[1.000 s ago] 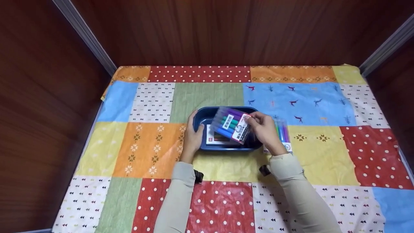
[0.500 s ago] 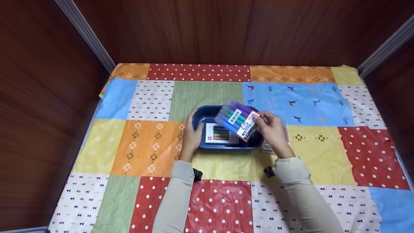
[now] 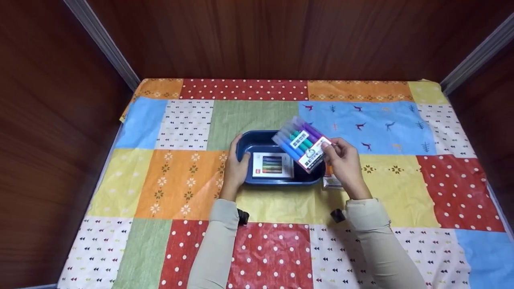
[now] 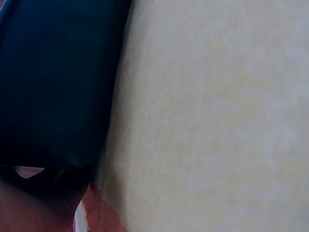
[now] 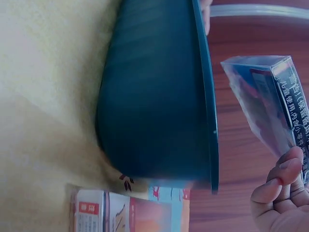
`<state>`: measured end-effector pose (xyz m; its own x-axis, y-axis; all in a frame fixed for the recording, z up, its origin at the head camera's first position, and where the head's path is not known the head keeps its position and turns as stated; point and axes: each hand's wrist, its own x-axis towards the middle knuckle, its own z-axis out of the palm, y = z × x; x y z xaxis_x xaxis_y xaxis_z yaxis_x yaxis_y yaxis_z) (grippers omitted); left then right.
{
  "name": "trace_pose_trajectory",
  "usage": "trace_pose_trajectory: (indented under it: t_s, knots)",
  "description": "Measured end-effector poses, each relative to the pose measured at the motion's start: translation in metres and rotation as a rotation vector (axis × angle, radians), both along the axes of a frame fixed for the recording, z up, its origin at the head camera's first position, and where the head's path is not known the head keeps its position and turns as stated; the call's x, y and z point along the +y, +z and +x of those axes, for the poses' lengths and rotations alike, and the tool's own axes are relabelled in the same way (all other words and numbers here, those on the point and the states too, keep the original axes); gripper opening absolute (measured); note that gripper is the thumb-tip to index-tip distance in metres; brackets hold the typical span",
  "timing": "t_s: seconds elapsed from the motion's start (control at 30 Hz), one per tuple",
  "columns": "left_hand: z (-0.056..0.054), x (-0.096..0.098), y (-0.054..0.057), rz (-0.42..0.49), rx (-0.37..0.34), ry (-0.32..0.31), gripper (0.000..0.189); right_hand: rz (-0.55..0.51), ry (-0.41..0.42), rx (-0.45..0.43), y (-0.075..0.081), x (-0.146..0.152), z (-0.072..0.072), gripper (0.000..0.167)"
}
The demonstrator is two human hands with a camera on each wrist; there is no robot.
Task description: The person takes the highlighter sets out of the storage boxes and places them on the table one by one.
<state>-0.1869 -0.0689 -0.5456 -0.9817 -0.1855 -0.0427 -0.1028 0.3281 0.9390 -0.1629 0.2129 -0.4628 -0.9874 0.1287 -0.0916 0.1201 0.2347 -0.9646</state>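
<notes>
My left hand (image 3: 234, 171) grips the left end of a dark blue plastic tub (image 3: 257, 140), thumb over the rim and fingers along the outer side. Between thumb and fingers, my right hand (image 3: 346, 165) pinches the labelled end of a clear pack of marker pens (image 3: 302, 139), blue, green and purple. The pack hangs tilted above the tub's right part; in the right wrist view the pack (image 5: 270, 101) is clear of the tub's rim. Inside the tub lies a white box (image 3: 273, 165) with a window or picture of coloured sticks. The left wrist view shows mostly the tub's side (image 4: 53, 82).
A second clear pack (image 3: 332, 183) lies on the table right of the tub, partly hidden by my right hand; the right wrist view shows its printed end (image 5: 89, 212). A patchwork tablecloth (image 3: 184, 180) covers the table. Brown wooden panels (image 3: 241, 40) stand behind and at the sides.
My right hand has moved the marker pack up and to the right, uncovering the white box. It now hides more of the second pack. The left hand stays on the tub.
</notes>
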Motion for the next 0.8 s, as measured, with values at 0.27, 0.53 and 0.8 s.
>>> trace_pose_trajectory:
  t_s: [0.27,0.53,0.8]
  knots:
    - [-0.001,-0.002,0.001,0.024,-0.022,-0.001,0.06,-0.012,-0.067,0.035,0.002,0.01,0.004,0.025]
    - [-0.001,-0.004,0.001,0.007,-0.017,-0.011,0.061,-0.03,-0.139,0.042,-0.002,0.019,0.012,0.024]
    - [0.0,-0.001,0.001,0.007,-0.018,-0.011,0.061,-0.074,-0.251,0.0,-0.003,0.038,0.018,0.016]
